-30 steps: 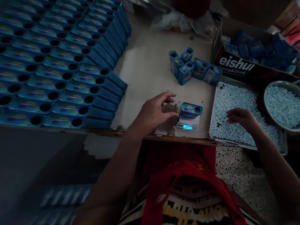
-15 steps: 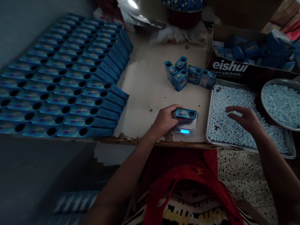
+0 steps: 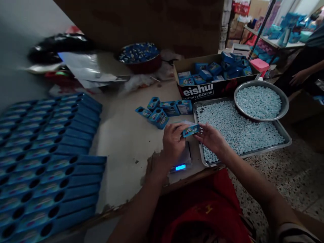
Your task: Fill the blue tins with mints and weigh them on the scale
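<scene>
My left hand [image 3: 173, 138] is closed around a small blue printed box [image 3: 191, 130], lifted and tilted with one end toward my right hand. The fingers of my right hand [image 3: 212, 138] are drawn together at that end. A pale speck shows by its fingertips, too small to name. Below my left hand lies a small digital scale [image 3: 186, 157] with a lit blue display, nothing visible on its plate. To the right, a metal tray [image 3: 206, 164] holds a layer of pale blue pellets [image 3: 220, 125]. Several more blue boxes [image 3: 159, 118] stand behind my hands.
Rows of upright blue boxes [image 3: 58, 162] with dark round holes fill the left. A metal bowl [image 3: 286, 104] of pellets sits over the tray's far right corner. Behind is a carton [image 3: 182, 91] of blue boxes. A person's hand [image 3: 300, 77] shows at far right.
My left hand has raised the box off the scale and tilted it rightward. My right hand has moved left from above the tray to the box. The view has swung right.
</scene>
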Motion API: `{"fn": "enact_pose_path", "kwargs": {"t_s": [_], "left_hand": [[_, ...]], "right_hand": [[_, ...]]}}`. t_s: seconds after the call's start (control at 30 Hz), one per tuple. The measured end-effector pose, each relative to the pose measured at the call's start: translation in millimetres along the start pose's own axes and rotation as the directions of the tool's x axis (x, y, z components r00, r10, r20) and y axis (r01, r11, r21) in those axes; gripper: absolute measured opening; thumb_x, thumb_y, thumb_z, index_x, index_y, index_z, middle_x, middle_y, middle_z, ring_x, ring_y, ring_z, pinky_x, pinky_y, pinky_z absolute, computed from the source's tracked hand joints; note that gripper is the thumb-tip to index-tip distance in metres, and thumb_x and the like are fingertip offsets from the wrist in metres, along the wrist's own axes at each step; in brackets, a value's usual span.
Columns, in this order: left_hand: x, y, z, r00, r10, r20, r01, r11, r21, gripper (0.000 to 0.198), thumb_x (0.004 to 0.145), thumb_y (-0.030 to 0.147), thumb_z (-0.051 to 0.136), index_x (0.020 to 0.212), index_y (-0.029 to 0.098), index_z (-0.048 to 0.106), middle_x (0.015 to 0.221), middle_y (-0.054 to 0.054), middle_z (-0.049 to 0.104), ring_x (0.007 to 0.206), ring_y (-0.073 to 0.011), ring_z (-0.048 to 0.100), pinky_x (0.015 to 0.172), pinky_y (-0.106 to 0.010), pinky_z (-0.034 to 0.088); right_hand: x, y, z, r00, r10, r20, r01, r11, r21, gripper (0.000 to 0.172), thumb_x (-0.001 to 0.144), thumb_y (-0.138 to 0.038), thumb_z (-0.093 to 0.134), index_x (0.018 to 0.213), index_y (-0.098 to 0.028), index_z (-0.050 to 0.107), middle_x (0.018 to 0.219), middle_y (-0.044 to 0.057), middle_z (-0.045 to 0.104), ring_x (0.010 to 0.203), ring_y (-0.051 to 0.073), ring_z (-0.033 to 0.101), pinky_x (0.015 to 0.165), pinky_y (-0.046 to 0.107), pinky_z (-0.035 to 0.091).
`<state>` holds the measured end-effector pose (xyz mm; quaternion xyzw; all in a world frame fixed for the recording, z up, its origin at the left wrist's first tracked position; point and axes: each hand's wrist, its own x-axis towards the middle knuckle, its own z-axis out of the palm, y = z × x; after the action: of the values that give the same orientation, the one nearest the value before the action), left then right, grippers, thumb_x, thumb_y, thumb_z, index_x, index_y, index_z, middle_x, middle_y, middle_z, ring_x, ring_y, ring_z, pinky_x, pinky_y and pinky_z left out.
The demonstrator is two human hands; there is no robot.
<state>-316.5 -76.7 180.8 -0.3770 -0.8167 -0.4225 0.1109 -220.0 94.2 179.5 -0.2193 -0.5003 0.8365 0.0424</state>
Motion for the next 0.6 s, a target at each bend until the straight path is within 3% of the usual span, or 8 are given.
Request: {"fn": "enact_pose_path", "kwargs": {"t_s": [0.1, 0.2, 0.27, 0.37, 0.4, 0.47, 0.53, 0.6], "left_hand": [[-3.3, -5.5, 5.5, 0.993, -0.114, -0.024, 0.112, 0.991, -0.069, 0.022, 0.091, 0.028, 0.07, 0.111, 0.028, 0.078, 0.116, -0.009, 0.079, 0.119, -0.0314, 0.07, 0.115, -0.05, 0.052], [-5.6, -4.2, 7.0, 0.966, -0.252, -0.049, 0.234, 0.943, -0.235, 0.03, 0.085, 0.04, 0.08, 0.11, 0.025, 0.075, 0.116, -0.009, 0.077, 0.117, -0.0304, 0.071, 0.114, -0.048, 0.054], [-6.3, -4.4, 5.0, 0.905, -0.425, -0.027, 0.38, 0.834, -0.4, 0.047, 0.075, 0.048, 0.086, 0.112, 0.024, 0.071, 0.113, -0.007, 0.076, 0.11, -0.0288, 0.073, 0.106, -0.045, 0.058], [-4.3, -15.6, -13.3, 0.773, -0.631, 0.064, 0.522, 0.575, -0.63, 0.063, 0.063, 0.049, 0.09, 0.114, 0.023, 0.064, 0.105, -0.003, 0.075, 0.097, -0.0243, 0.074, 0.094, -0.04, 0.061], [-2.6, -23.4, -26.1, 0.746, -0.661, 0.082, 0.534, 0.521, -0.665, 0.064, 0.06, 0.048, 0.091, 0.112, 0.023, 0.063, 0.102, -0.002, 0.074, 0.095, -0.0234, 0.073, 0.091, -0.039, 0.061], [1.3, -44.6, -63.4, 0.732, -0.679, 0.062, 0.541, 0.524, -0.658, 0.064, 0.055, 0.045, 0.091, 0.108, 0.021, 0.063, 0.097, -0.001, 0.073, 0.093, -0.0225, 0.072, 0.089, -0.037, 0.06], [5.3, -71.2, -112.0, 0.762, -0.647, -0.016, 0.533, 0.641, -0.553, 0.066, 0.052, 0.045, 0.091, 0.108, 0.02, 0.065, 0.097, -0.001, 0.073, 0.093, -0.0228, 0.071, 0.087, -0.037, 0.06], [10.6, -100.6, -162.5, 0.817, -0.572, -0.079, 0.504, 0.774, -0.384, 0.067, 0.058, 0.045, 0.09, 0.114, 0.019, 0.068, 0.108, -0.003, 0.075, 0.101, -0.0233, 0.071, 0.093, -0.038, 0.059]], "right_hand": [[2.1, 0.4, 1.3, 1.0, -0.018, 0.008, 0.018, 0.997, -0.072, 0.03, 0.095, -0.056, 0.06, 0.093, -0.027, 0.067, 0.111, 0.011, 0.085, 0.124, 0.032, 0.078, 0.108, 0.051, 0.064], [0.6, -2.6, -1.5, 0.999, -0.046, 0.001, 0.045, 0.979, -0.2, 0.019, 0.093, -0.041, 0.06, 0.1, -0.026, 0.071, 0.118, 0.011, 0.085, 0.124, 0.031, 0.079, 0.104, 0.049, 0.066], [-4.2, -9.3, -8.7, 0.997, -0.077, -0.018, 0.067, 0.943, -0.327, 0.024, 0.094, -0.038, 0.059, 0.111, -0.026, 0.072, 0.124, 0.011, 0.084, 0.119, 0.031, 0.08, 0.102, 0.048, 0.066], [-10.1, -24.0, -28.1, 0.985, -0.166, -0.05, 0.111, 0.826, -0.552, 0.032, 0.098, -0.04, 0.06, 0.123, -0.024, 0.073, 0.136, 0.018, 0.078, 0.113, 0.037, 0.079, 0.1, 0.057, 0.063], [-9.1, -28.6, -34.7, 0.974, -0.221, -0.054, 0.136, 0.758, -0.638, 0.034, 0.099, -0.038, 0.06, 0.126, -0.022, 0.073, 0.145, 0.022, 0.072, 0.118, 0.039, 0.077, 0.103, 0.059, 0.061], [-1.1, -35.3, -41.5, 0.919, -0.394, -0.009, 0.194, 0.473, -0.859, 0.034, 0.096, -0.032, 0.064, 0.125, -0.019, 0.076, 0.154, 0.026, 0.065, 0.123, 0.041, 0.073, 0.105, 0.059, 0.057], [13.5, -37.9, -33.0, 0.879, -0.452, 0.152, 0.25, 0.164, -0.954, 0.03, 0.096, -0.03, 0.064, 0.12, -0.02, 0.078, 0.141, 0.022, 0.074, 0.113, 0.036, 0.076, 0.1, 0.051, 0.058], [33.2, -37.9, -6.3, 0.877, -0.361, 0.316, 0.344, 0.015, -0.939, 0.031, 0.101, -0.032, 0.061, 0.124, -0.021, 0.078, 0.115, 0.014, 0.084, 0.096, 0.03, 0.079, 0.09, 0.042, 0.059]]}}
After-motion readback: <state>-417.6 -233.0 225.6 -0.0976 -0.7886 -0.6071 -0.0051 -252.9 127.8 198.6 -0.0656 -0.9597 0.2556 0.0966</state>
